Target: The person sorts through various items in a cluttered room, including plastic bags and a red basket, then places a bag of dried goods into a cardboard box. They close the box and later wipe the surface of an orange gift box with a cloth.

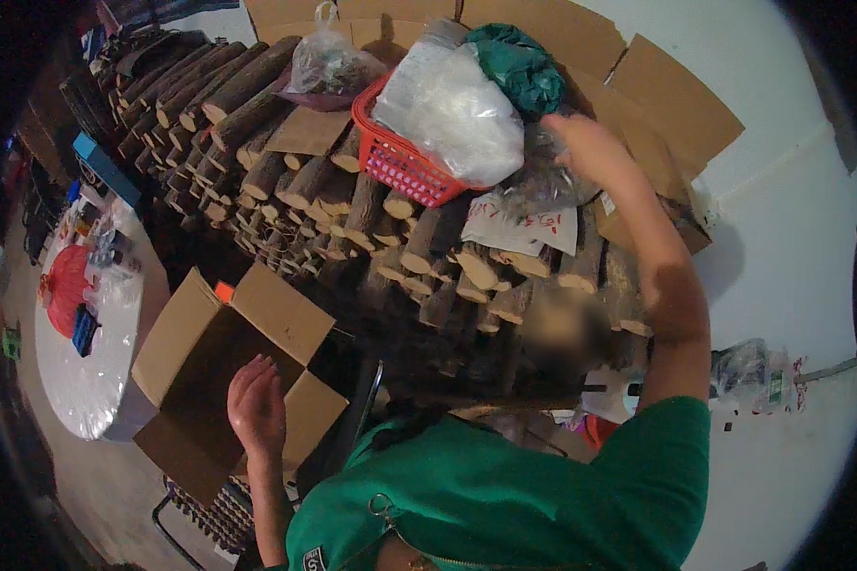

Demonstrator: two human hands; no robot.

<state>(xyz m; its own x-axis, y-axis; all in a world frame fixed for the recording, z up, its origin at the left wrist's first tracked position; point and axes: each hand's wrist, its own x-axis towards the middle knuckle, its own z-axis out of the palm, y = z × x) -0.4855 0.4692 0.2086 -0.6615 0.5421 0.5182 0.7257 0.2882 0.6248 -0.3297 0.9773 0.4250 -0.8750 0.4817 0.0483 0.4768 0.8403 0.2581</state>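
My right hand (589,148) reaches across the top of a stack of cut logs (428,232). Its fingers are at a clear plastic bag (543,184) with dark contents, just below a crumpled green plastic bag (520,68); whether they grip either bag is hidden. Left of it, a red plastic basket (414,171) holds a large bundle of clear plastic (453,114). My left hand (257,407) hovers over an open cardboard box (282,314) with its flaps spread. The back of this hand faces me, and its fingertips are partly hidden.
A tied clear bag (332,71) rests on the logs near a flat cardboard piece (308,131). Printed white sacking (521,223) lies under the dark bag. Upright cardboard (543,28) lines the back. A plastic-covered table (89,389) at left carries a red bag (69,289).
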